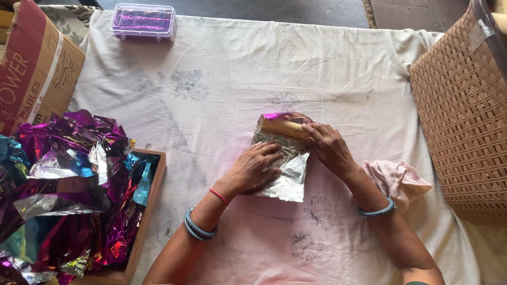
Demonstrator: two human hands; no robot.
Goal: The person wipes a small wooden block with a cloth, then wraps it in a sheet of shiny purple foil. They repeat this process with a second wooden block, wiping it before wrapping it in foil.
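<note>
A silver foil sheet [288, 179] with a purple-tinted far edge lies on the white cloth [227, 68] at the middle of the view. A tan cylindrical stick [282, 126] rests across its far end, partly wrapped by the foil. My left hand [256, 169] lies flat on the sheet, fingers spread, pressing it down. My right hand [328, 148] holds the stick's right end with the foil folded over it. Both wrists wear blue bangles; the left also has a red thread.
A wooden tray [148, 211] at the left overflows with crumpled purple, blue and silver foil [74, 184]. A cardboard box [37, 63] stands far left, a clear plastic case [143, 21] at the far edge, a pink rag [401, 182] and a brown woven basket [465, 116] at the right.
</note>
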